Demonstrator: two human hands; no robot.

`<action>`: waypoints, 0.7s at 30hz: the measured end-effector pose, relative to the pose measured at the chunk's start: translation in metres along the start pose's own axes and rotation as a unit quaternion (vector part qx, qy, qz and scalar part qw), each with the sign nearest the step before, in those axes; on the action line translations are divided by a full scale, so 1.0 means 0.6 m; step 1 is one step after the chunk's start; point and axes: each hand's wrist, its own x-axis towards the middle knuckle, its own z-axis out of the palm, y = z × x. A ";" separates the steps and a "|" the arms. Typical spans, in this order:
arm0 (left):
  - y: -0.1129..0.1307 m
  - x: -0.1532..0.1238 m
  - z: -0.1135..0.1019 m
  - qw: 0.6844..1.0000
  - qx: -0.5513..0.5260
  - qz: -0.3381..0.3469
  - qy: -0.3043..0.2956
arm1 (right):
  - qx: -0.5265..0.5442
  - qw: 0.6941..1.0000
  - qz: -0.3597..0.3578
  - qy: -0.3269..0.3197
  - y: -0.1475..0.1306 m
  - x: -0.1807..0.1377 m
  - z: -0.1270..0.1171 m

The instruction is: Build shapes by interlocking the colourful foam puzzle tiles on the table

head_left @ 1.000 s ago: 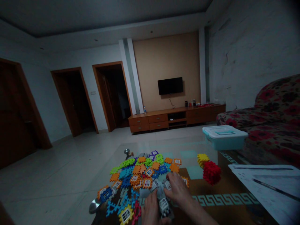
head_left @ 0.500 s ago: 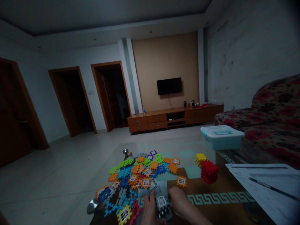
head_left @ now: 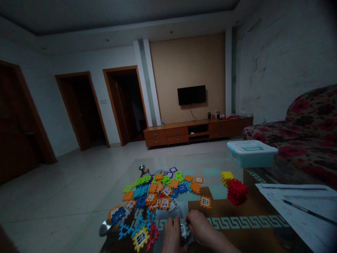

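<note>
My left hand (head_left: 171,234) and my right hand (head_left: 200,228) meet at the bottom edge of the head view, both closed on a grey set of joined puzzle tiles (head_left: 184,230) with white window panels. Just beyond them a heap of coloured interlocking tiles (head_left: 155,191) in orange, blue, green and purple spreads over the glass table (head_left: 229,219). One orange tile (head_left: 205,201) lies alone right of the heap. A red cube (head_left: 237,192) built of tiles stands farther right, with a yellow cube (head_left: 227,176) behind it.
A teal box with a white lid (head_left: 251,153) sits at the table's far right. White papers with a pen (head_left: 302,207) lie on the right. A flowered sofa (head_left: 302,137) stands beyond. Tiled floor, doorways, a TV (head_left: 191,95) and a low cabinet fill the background.
My right hand has drawn back from the heap toward me and now joins my left hand on the grey tile piece. An orange tile it covered now lies bare.
</note>
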 end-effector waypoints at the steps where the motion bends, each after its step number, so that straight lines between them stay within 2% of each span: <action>1: 0.003 -0.002 -0.001 1.000 0.000 0.001 0.002 | 0.003 1.000 -0.002 0.000 0.002 0.002 0.000; 8: 0.015 -0.016 -0.010 1.000 -0.013 -0.008 0.004 | 0.035 0.998 -0.037 0.025 0.010 0.037 -0.006; 15: 0.023 -0.024 -0.016 0.999 -0.034 -0.018 -0.004 | 0.041 0.985 -0.165 0.008 0.014 0.084 0.007; 17: 0.027 -0.026 -0.015 0.999 -0.042 -0.022 0.013 | 0.016 0.986 -0.169 0.001 0.024 0.090 0.008; 21: 0.035 -0.032 -0.008 0.997 -0.060 -0.033 0.046 | -0.018 0.992 -0.128 0.006 0.052 0.086 -0.001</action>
